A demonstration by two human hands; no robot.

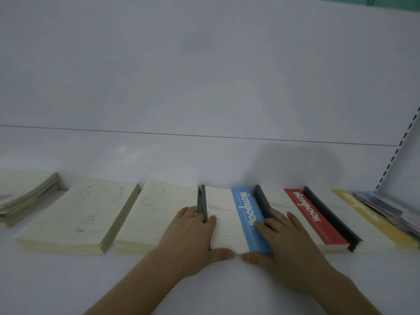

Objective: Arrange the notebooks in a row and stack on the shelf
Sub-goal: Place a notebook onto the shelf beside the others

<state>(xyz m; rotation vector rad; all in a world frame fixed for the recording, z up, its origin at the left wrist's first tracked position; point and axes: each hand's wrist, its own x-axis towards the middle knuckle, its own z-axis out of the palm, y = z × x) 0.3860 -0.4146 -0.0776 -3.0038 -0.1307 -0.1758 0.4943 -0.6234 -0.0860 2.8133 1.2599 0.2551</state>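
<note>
Presently, both the left hand (189,233) and right hand (284,242) grip the white notebook stack (227,223) with its blue band lettered "Notebook", thumbs at its near edge.

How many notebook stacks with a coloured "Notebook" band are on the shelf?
3: blue-band stack between both hands, red-band stack to its right, yellow-band stack further right, its lettering blurred.

White back panel (204,76); slotted upright (395,153) at right

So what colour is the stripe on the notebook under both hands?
Blue stripe with white lettering, on the white notebook; head view.
</note>
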